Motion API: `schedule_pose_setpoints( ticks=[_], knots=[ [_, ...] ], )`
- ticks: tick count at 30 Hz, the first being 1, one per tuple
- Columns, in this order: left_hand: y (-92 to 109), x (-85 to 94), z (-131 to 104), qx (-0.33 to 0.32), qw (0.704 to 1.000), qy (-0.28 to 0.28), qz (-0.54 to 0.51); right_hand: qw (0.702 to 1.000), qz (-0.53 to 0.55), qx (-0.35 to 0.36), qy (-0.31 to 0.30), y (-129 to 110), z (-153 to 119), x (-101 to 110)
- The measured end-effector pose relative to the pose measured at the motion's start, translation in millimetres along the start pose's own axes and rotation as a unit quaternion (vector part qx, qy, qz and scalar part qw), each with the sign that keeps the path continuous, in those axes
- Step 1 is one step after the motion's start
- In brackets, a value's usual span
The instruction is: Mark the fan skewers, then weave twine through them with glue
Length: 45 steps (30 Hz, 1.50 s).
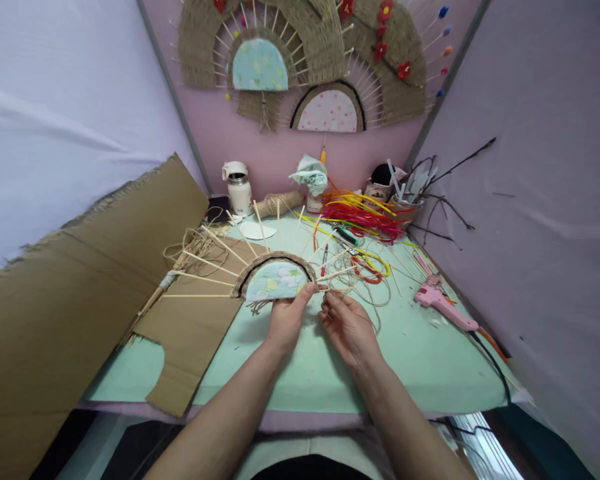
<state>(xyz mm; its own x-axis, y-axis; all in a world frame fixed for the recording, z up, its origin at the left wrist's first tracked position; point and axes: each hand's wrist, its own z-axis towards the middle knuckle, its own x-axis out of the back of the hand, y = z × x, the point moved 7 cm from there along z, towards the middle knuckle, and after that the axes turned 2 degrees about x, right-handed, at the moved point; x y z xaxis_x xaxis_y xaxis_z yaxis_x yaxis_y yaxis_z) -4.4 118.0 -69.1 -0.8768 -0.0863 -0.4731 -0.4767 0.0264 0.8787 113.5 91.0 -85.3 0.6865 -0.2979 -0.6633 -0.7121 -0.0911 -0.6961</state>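
Left Hand [286, 321] Pinches the Fan [278, 279], Right Hand [349, 325] Curls In Beside It

We see the left thumb pressed flat on the front of the fan at its lower right corner, with the other fingers tucked behind and below, so that corner is pinched between them. The right fingertips gather just beside it, near the lowest stick on that side, thumb and forefinger leading and the remaining fingers curled beneath; they are too small in our view to tell whether they pinch a strand. The left wrist runs nearly straight from a forearm slanting up from the lower left, while the right forearm slants in from the opposite side.

The fan stands clear of the tabletop [405, 377], straight edge down, its pale sticks [219, 245] radiating from a twine band with a dark stripe around flowered cloth. Its left sticks reach over the flat cardboard [207, 333].

To the right of the fan we find loose twine [380, 305] and scissors with orange handles [366, 272]; farther right lies a pink glue gun [445, 307]. Behind, we make out red and yellow fuzzy stems [363, 215], a twine roll [283, 203] and a white bottle [240, 195]. Larger woven fans [325, 50] hang on the pink wall.
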Motion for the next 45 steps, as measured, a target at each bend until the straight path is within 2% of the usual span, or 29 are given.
schedule_pose_setpoints(
  ticks=[4, 10, 23, 45],
  knots=[
    [10, -4.8, -3, -0.041, 0.993, -0.028, 0.107, 1.000, -0.003, -0.006, 0.002, -1, -1, 0],
    [20, -8.2, -8, -0.058, 0.983, -0.022, 0.170, 0.999, 0.017, -0.032, 0.006, 2, -1, -2],
    [13, -6.9, -6, -0.050, 0.985, -0.021, 0.161, 0.996, 0.049, -0.066, 0.026, 7, 3, -6],
    [11, -10.3, -7, -0.034, 0.980, -0.029, 0.192, 0.997, 0.046, -0.040, 0.041, 8, 10, -6]
  ],
)
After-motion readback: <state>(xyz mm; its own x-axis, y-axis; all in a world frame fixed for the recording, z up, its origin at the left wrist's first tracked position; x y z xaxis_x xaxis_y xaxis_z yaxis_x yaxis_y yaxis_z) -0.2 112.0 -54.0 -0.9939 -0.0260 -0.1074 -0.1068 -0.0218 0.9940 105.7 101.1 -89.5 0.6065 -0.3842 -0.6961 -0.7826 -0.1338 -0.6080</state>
